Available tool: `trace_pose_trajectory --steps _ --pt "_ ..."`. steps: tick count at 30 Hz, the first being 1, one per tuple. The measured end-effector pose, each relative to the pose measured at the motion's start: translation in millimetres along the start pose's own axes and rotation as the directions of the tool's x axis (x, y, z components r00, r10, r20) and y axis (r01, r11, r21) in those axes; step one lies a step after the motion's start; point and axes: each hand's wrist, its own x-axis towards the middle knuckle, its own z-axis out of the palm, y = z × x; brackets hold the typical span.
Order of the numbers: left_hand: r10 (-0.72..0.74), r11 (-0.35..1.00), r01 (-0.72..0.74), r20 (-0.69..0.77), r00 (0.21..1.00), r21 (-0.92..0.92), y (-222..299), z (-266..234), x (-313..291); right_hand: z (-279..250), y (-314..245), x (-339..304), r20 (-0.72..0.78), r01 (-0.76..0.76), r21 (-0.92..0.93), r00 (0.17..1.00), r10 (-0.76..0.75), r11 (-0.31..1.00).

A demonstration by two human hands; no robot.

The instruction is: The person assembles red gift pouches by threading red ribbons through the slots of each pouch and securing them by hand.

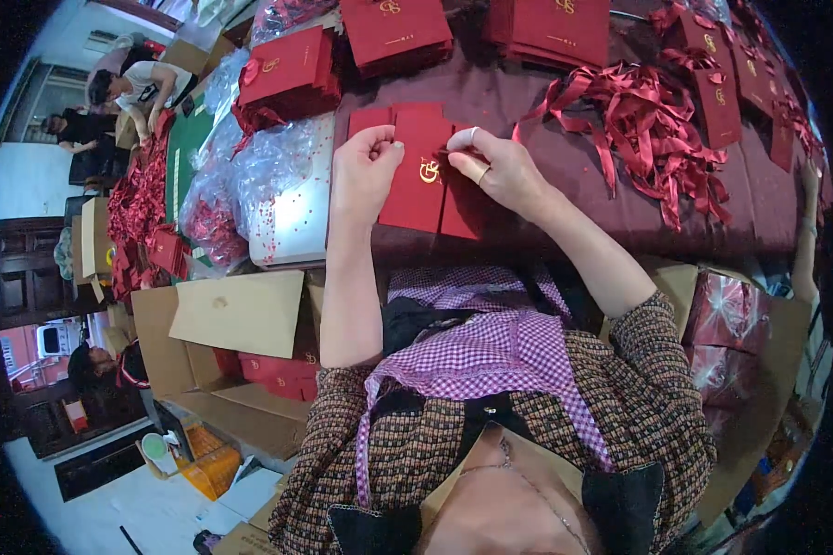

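Observation:
A flat red folder or sleeve with a gold emblem lies on the dark red tablecloth, its panels spread in front of me. My left hand is curled over its left part, thumb and fingers pressed together; anything between them is too small to make out. At the folder's right part, my right hand, with rings on it, pinches what looks like a short dark red ribbon. The two hands are a little apart, with the emblem between them.
Red ribbons lie heaped on the right. Stacks of red folders stand at the back, another at the left beside clear plastic bags. Open cartons flank me below the table edge. Other people are at the far left.

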Motion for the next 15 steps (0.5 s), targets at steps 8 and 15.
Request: trace_pose_trajectory --steps 8,15 --pt "0.025 1.0 -0.025 -0.046 0.999 0.012 5.9 0.4 -10.4 3.9 -21.7 9.4 -0.061 0.097 -0.01 0.993 -0.098 0.995" --pt "0.028 1.0 -0.027 -0.067 0.997 0.011 15.2 -0.8 -18.7 7.0 -40.2 12.3 -0.129 0.238 -0.131 0.958 -0.255 0.962"
